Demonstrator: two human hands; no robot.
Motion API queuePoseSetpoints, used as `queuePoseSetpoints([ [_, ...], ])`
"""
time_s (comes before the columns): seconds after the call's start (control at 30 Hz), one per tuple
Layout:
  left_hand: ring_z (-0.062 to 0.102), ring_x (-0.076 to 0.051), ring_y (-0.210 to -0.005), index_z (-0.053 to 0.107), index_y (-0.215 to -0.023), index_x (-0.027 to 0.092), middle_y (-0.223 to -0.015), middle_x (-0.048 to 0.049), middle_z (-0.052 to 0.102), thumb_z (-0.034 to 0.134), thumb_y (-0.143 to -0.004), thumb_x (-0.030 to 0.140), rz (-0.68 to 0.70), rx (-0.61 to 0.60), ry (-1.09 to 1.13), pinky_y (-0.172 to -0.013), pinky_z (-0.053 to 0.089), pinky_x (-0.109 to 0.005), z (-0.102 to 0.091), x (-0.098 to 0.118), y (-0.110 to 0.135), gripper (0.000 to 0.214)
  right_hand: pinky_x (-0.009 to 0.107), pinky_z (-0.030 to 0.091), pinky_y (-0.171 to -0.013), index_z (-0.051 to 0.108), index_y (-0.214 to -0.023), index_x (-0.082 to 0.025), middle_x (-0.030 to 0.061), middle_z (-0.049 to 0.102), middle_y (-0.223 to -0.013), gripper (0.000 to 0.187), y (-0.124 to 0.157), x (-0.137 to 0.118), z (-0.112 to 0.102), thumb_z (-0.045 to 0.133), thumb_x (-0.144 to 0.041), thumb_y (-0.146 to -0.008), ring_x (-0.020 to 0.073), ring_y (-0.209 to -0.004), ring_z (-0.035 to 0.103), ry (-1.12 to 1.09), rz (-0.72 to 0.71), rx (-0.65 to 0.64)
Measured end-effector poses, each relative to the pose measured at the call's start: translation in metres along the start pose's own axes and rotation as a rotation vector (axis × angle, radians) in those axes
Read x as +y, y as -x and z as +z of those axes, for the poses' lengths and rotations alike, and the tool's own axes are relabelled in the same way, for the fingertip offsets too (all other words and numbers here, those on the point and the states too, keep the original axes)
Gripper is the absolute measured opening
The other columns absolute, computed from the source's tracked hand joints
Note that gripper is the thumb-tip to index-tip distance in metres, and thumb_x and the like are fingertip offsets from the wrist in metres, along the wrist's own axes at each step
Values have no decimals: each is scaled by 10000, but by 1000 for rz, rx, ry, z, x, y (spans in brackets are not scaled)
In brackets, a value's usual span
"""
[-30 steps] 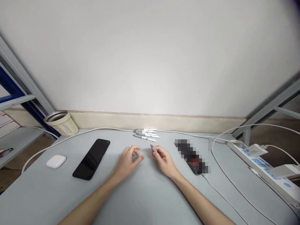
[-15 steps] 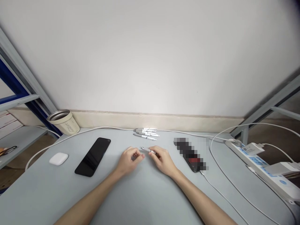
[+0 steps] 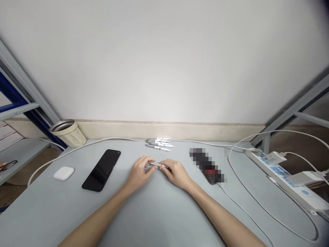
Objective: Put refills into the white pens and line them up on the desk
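Observation:
A white and grey pen (image 3: 157,164) lies sideways between my two hands, just above the desk. My right hand (image 3: 177,173) is closed around its right part, with thumb and fingers pinching it. My left hand (image 3: 140,174) has its index finger and thumb curled around the other end, which shows in the gap between them. Most of the pen is hidden by my fingers. Beyond my hands, several similar white and grey pens (image 3: 159,144) lie in a loose pile by the wall.
A dark phone (image 3: 102,170) and a white earbud case (image 3: 64,173) lie to the left. A cream cup (image 3: 73,134) stands at the back left corner. On the right are a partly blurred phone (image 3: 210,176) with a cable and a power strip (image 3: 290,183) with chargers.
My left fingers have moved onto the left end of the pen, where before they were curled beside it. The pen has shifted slightly left. The view has tilted a little.

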State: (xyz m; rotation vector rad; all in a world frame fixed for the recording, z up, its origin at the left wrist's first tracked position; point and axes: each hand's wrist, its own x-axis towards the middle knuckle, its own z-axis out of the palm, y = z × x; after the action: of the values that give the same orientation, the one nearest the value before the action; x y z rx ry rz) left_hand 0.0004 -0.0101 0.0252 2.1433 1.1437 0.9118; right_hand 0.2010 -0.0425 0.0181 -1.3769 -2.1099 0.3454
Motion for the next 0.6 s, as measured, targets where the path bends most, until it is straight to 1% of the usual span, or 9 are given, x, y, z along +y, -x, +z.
queuePoseSetpoints([
  [0.07,543,-171,-797,617,-873,215,-840,-18,619,465,-887,385,-26,3,-13,-732,429,-294,1,0,0,229,252,429,-718,637,-1055,-225,39,661,-865,264,0,0,1,425,-343,-952,157,-801,601,-3,-4,-5],
  [0.13,545,-177,-796,608,-792,209,-798,-19,617,403,-916,378,-22,-9,-29,-738,429,-305,1,-2,0,293,252,428,-724,637,-1056,-230,39,661,-873,259,0,0,1,430,-343,-950,158,-807,601,-6,-8,-9],
  [0.2,545,-179,-806,614,-818,211,-818,-22,625,399,-918,353,2,-17,-34,-752,431,-312,1,-4,0,276,252,426,-722,639,-1056,-232,41,660,-876,256,-1,0,1,433,-343,-949,157,-805,600,-9,-10,-8],
  [0.3,542,-172,-823,616,-924,218,-891,-19,631,467,-885,317,37,-20,-18,-777,434,-310,1,-5,-1,182,251,424,-711,642,-1039,-230,41,656,-869,253,-1,0,0,432,-338,-950,156,-795,596,-7,-10,-12],
  [0.37,541,-172,-841,606,-948,216,-914,-19,628,508,-863,323,34,-12,-12,-790,434,-309,1,-4,-1,168,252,424,-711,643,-1032,-228,40,652,-861,249,-1,-1,-1,432,-333,-950,155,-792,595,-7,-9,-16],
  [0.43,542,-177,-858,607,-916,214,-902,-20,629,488,-877,342,20,-14,-14,-796,433,-309,2,-4,0,179,253,425,-715,642,-1037,-228,39,648,-857,246,-1,-2,-1,435,-328,-949,155,-792,593,-9,-11,-19],
  [0.5,541,-180,-867,612,-859,216,-871,-17,632,421,-912,350,11,-30,-27,-792,431,-307,3,-3,0,239,252,425,-707,642,-1039,-232,39,645,-858,242,-1,-3,-1,441,-328,-947,154,-787,588,-14,-13,-20],
  [0.6,534,-180,-832,594,-772,213,-793,-10,617,380,-929,352,-5,-34,-74,-752,421,-299,3,-4,0,300,247,423,-686,640,-1035,-237,34,640,-863,221,-1,-3,-2,468,-333,-935,146,-767,576,-21,-4,-9],
])
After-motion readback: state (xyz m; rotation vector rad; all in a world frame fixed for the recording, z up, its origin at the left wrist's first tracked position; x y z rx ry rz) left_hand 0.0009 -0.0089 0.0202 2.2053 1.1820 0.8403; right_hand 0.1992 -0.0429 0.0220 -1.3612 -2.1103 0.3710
